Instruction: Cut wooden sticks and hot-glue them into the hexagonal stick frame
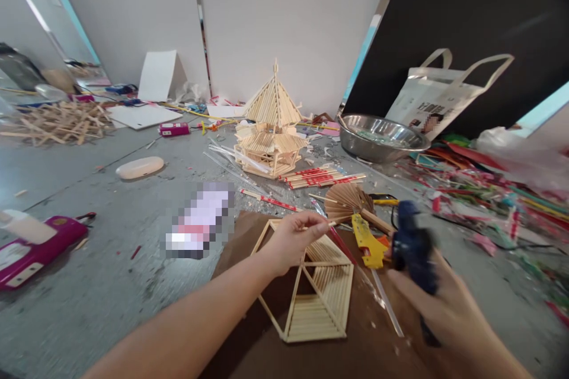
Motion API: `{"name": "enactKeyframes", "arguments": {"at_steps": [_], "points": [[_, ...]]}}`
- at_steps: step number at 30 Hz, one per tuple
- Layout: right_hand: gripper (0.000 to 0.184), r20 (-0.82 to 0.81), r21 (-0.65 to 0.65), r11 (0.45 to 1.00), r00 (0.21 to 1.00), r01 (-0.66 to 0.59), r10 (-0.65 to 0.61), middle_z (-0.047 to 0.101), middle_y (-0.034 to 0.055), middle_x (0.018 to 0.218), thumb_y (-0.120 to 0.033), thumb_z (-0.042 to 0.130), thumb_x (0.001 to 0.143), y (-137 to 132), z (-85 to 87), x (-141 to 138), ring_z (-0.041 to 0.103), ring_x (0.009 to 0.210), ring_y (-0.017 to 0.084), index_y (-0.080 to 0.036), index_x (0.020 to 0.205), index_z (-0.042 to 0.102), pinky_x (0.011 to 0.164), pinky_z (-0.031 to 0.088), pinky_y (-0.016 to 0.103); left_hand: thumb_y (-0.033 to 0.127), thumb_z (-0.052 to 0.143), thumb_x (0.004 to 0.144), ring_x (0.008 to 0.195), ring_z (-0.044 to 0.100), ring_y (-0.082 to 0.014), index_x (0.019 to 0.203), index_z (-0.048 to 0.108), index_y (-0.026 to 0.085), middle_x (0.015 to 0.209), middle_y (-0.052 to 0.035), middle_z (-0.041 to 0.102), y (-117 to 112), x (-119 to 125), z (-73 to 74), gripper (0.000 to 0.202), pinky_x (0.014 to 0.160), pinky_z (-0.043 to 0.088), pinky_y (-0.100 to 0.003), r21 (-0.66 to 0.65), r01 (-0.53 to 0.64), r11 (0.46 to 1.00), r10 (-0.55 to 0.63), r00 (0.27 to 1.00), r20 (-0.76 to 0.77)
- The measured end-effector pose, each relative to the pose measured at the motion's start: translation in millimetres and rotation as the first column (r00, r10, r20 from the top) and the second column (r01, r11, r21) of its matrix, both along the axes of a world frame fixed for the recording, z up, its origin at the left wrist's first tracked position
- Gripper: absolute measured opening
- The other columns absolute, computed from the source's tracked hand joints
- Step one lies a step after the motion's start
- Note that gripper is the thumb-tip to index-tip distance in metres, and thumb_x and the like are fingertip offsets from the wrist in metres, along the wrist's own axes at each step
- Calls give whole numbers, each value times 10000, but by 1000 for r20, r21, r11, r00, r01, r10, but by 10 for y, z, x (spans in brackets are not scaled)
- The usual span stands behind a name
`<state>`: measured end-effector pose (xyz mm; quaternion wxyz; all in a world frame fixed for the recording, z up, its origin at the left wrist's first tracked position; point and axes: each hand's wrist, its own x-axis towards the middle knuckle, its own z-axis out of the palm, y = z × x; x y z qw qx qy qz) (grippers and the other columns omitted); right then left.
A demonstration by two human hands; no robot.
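Note:
My left hand [291,243] pinches a thin wooden stick [331,224] between thumb and fingertips, above a flat polygonal frame [329,299] of glued sticks. Several of the frame's wedge sections are filled with rows of sticks; those on its left side are open. The frame lies on a brown board [253,355]. To its right, my right hand [444,302] is wrapped around a dark blue glue gun [413,249], blurred by motion. Beside the glue gun lie a yellow tool [368,243] with an orange part and a clear glue stick [387,305].
A stick-built pagoda [271,124] stands behind the board. Around it are red-wrapped stick bundles [315,176], a brown paper fan [344,201], a metal bowl [382,139] and a white bag [431,98]. Leftward are a blurred-out phone [202,216], a white oval case [140,168] and a magenta device [44,249].

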<state>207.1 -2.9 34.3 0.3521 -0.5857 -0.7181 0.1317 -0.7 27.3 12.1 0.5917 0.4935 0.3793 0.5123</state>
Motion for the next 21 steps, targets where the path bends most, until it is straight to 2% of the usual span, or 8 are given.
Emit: {"name": "enactKeyframes", "arguments": {"at_steps": [3,6,12,21], "points": [[446,279,25,1000,960,-14,7,581,79,949,-291,528,629,28,-90,-32,553,855,225,-198,1057,445,718,435,337,367,603,665,689,478,-105,718,592,123,746,-24,566,35,-21,-43,250,668,367,-251,30,-10,1000,10,1000,2],[454,388,41,996,920,-76,54,580,76,939,-234,494,636,33,-174,-61,548,854,213,-192,1081,416,717,430,329,351,594,681,724,490,-114,724,594,129,766,-28,579,25,-18,-74,227,692,371,-249,84,3,996,2,998,-60],[451,472,67,987,876,-147,99,584,81,974,-217,481,638,-7,-216,-101,539,894,219,-181,1084,423,739,417,333,307,571,714,795,510,-135,727,609,133,812,-43,590,-19,9,-95,179,751,376,-265,185,115,976,-99,990,-96],[414,465,18,987,875,-160,133,601,67,916,-199,492,621,-36,-171,-134,562,800,203,-190,1032,440,696,421,319,268,558,726,803,507,-142,765,611,131,833,-50,571,-46,39,-112,152,734,399,-265,178,188,966,-173,980,-98]]}}
